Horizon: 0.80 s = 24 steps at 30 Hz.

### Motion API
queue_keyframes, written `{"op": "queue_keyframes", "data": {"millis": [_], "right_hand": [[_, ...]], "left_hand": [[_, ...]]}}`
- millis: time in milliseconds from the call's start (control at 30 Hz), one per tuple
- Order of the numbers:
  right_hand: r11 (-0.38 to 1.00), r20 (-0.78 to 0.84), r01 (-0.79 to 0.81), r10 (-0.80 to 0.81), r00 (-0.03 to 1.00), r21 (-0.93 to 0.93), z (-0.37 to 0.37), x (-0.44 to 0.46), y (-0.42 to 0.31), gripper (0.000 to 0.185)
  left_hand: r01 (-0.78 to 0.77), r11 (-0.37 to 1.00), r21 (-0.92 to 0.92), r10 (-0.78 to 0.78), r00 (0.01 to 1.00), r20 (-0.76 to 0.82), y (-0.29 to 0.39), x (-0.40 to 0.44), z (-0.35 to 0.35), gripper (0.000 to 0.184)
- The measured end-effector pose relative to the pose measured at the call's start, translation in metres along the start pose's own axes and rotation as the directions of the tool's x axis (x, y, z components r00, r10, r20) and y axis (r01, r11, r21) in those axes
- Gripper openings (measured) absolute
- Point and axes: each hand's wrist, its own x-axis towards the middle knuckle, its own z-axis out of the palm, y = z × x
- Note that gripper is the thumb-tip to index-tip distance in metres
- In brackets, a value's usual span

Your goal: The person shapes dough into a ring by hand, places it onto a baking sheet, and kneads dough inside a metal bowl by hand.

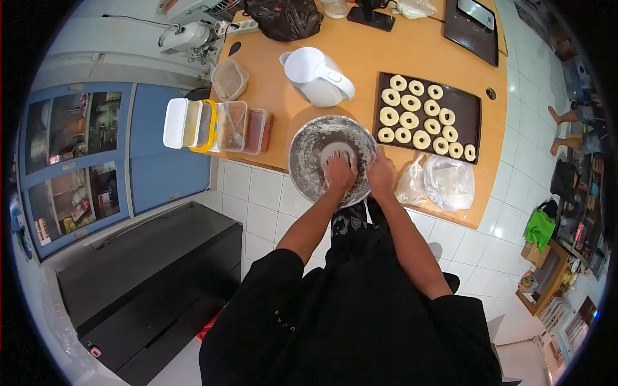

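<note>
A metal bowl (pixel 302 154) dusted with flour stands at the table's front edge. Inside it lies a pale lump of dough (pixel 335 149). My left hand (pixel 340 172) is down in the bowl, pressed on the dough, with its fingers spread over the near side of it. At the bowl's right rim is my right hand (pixel 381 170), its fingers wrapped round the rim. To the right, a dark tray (pixel 473 122) carries several rings of dough (pixel 421 139). Two plastic bags (pixel 449 183) with pale contents lie near the front edge, right of my right hand.
A white pitcher (pixel 315 77) stands behind the bowl. Plastic containers (pixel 232 125) line the table's left side. Farther back are a black bag (pixel 283 19), a phone (pixel 371 18) and a dark tray (pixel 473 32). Another person's bare feet (pixel 559 132) show at the right.
</note>
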Motion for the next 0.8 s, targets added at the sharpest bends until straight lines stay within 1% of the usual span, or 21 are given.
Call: {"op": "queue_keyframes", "data": {"millis": [67, 200, 300, 400, 500, 567, 633, 733, 800], "right_hand": [[1.000, -0.004, 0.010, -0.010, 1.000, -0.001, 0.000, 0.003, 0.003, 0.020], [1.000, 0.011, 0.005, -0.005, 1.000, 0.011, 0.003, 0.002, 0.006, 0.019], [1.000, -0.019, 0.022, -0.021, 1.000, 0.021, 0.006, 0.003, 0.007, 0.017], [0.999, -0.041, 0.034, -0.033, 0.999, 0.026, 0.012, 0.002, 0.011, 0.016], [1.000, -0.076, 0.024, -0.022, 0.997, 0.018, 0.014, 0.000, 0.011, 0.016], [1.000, -0.098, 0.006, -0.005, 0.995, 0.013, 0.014, -0.004, 0.007, 0.016], [1.000, -0.119, -0.011, 0.012, 0.993, 0.011, 0.016, -0.004, 0.006, 0.016], [1.000, -0.116, -0.012, 0.015, 0.993, 0.022, 0.012, -0.002, 0.001, 0.015], [0.999, -0.108, -0.032, 0.034, 0.994, 0.023, 0.011, -0.003, -0.001, 0.016]], "left_hand": [[-0.010, 0.999, -0.033, 0.009, 1.000, -0.027, 0.000, 0.011, 0.008, 0.052], [-0.053, 0.993, -0.103, 0.047, 0.997, -0.058, 0.003, 0.033, 0.002, 0.045], [-0.027, 0.983, -0.183, 0.023, 0.999, -0.024, 0.002, 0.049, -0.005, 0.040], [0.014, 0.973, -0.231, -0.052, 0.986, -0.160, -0.009, 0.063, 0.013, 0.038], [0.108, 0.923, -0.368, -0.235, 0.917, -0.321, -0.014, 0.081, 0.034, 0.038], [0.150, 0.916, -0.371, -0.283, 0.899, -0.335, -0.015, 0.080, 0.043, 0.040], [0.187, 0.914, -0.361, -0.320, 0.878, -0.356, -0.005, 0.070, 0.027, 0.043], [0.254, 0.914, -0.316, -0.310, 0.940, -0.141, 0.009, 0.052, 0.006, 0.052], [0.208, 0.901, -0.380, -0.268, 0.957, -0.111, 0.010, 0.040, 0.009, 0.055]]}}
